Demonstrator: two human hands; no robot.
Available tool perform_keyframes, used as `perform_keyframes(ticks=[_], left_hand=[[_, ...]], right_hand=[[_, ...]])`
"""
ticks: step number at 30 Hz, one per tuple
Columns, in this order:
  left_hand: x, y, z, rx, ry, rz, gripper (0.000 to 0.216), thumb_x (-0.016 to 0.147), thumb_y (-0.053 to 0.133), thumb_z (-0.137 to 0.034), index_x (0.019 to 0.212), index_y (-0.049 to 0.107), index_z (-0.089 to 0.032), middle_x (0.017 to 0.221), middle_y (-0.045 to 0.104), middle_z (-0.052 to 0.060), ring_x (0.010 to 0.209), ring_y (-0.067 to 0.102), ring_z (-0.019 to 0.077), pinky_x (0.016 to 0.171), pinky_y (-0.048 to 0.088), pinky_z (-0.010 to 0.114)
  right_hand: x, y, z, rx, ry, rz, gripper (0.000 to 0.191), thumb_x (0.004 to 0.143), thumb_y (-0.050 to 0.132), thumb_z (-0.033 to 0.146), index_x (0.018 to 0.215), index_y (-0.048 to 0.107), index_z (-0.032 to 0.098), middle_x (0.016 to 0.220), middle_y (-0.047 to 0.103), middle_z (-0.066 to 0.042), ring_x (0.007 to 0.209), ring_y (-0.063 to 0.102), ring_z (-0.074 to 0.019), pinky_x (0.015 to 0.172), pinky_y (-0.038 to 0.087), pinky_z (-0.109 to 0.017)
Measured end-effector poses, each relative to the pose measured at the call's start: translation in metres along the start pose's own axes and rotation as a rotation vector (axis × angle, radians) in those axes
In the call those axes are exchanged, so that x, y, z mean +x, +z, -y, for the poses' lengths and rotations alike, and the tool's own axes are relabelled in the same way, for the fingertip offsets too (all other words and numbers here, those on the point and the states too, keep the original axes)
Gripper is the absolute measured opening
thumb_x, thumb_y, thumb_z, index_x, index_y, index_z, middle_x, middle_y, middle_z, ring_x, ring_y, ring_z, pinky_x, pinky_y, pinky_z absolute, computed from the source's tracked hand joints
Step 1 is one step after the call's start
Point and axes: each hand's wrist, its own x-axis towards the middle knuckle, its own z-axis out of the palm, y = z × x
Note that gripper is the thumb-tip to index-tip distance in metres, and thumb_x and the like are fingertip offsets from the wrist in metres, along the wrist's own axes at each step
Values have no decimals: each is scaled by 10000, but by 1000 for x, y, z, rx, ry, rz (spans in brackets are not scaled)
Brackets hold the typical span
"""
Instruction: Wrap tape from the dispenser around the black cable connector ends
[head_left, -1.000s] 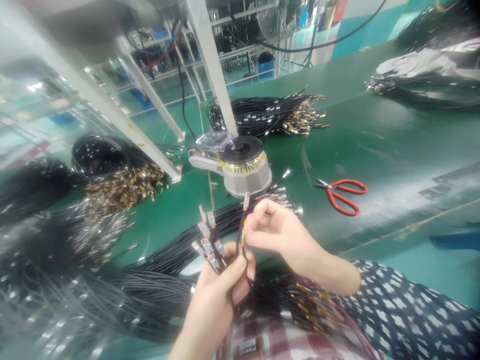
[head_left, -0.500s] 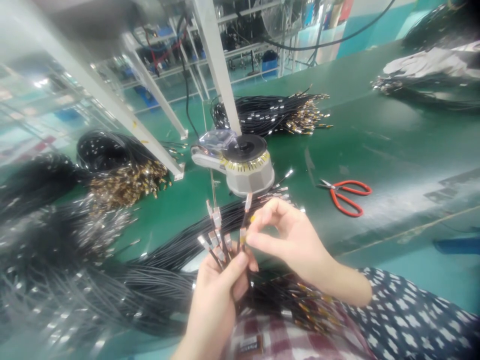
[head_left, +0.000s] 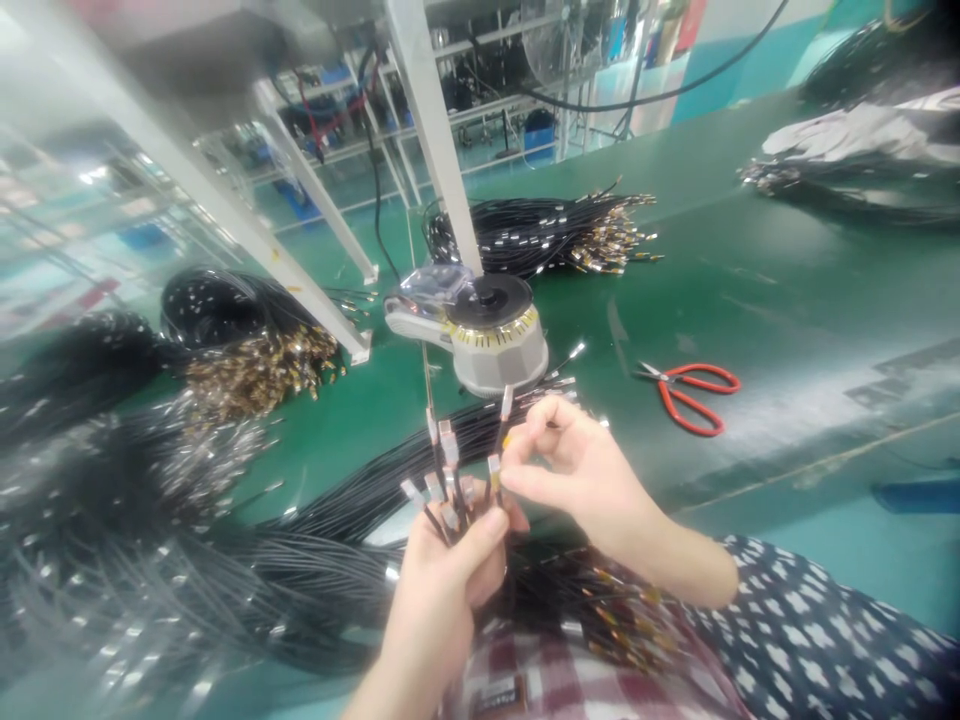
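Observation:
My left hand [head_left: 457, 575] is closed round a small bunch of black cables [head_left: 436, 522], their metal plug ends [head_left: 448, 440] fanning upward. My right hand [head_left: 566, 465] is bent in a pinch just to the right of the bunch. A small piece of yellow tape [head_left: 508, 439] shows at its fingertips. Its thumb tip is close beside one plug [head_left: 494, 468] with a yellow band on it; whether they touch I cannot tell. Directly behind the hands stands a round tape dispenser [head_left: 501, 355] with short yellow strips round its rim.
Red-handled cutters [head_left: 697, 398] lie open on the green table [head_left: 750, 300] to the right. Cable bundles lie at the back [head_left: 525, 230], at the left [head_left: 247, 360] and across the front left [head_left: 225, 590]. White metal posts [head_left: 439, 140] rise behind the dispenser.
The left hand and its cables have shifted slightly to the right. My right hand keeps nearly the same place and pinch.

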Motion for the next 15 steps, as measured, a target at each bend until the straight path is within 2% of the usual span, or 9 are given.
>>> perform_keyframes(ticks=[3, 7, 12, 15], left_hand=[[-2, 1, -3, -30, 53, -56, 270, 680, 791, -334, 793, 617, -161, 476, 431, -96, 327, 179, -15, 352, 127, 150], [-1, 7, -6, -37, 87, -132, 303, 632, 822, -279, 798, 596, -163, 626, 597, -42, 319, 223, -34, 340, 155, 140], [5, 12, -4, -12, 38, -190, 279, 605, 841, -245, 698, 606, -126, 532, 576, -39, 310, 237, -31, 337, 150, 140], [6, 11, -4, -17, 32, -151, 266, 643, 817, -280, 662, 605, -122, 536, 629, 10, 308, 252, -18, 340, 145, 157]], right_hand=[[1, -2, -3, 25, -7, -9, 321, 725, 718, 103, 800, 428, 218, 688, 629, 67, 618, 602, -108, 647, 473, -277], [0, 0, -5, -57, -12, -88, 322, 722, 727, 106, 787, 430, 213, 697, 632, 69, 677, 589, -94, 707, 460, -259], [-5, 5, -2, -182, -18, -141, 313, 719, 727, 108, 755, 434, 214, 697, 648, 65, 686, 591, -102, 676, 469, -252], [-7, 5, 2, -191, -9, -129, 312, 724, 735, 141, 748, 432, 215, 689, 666, 62, 610, 596, -104, 626, 477, -263]])
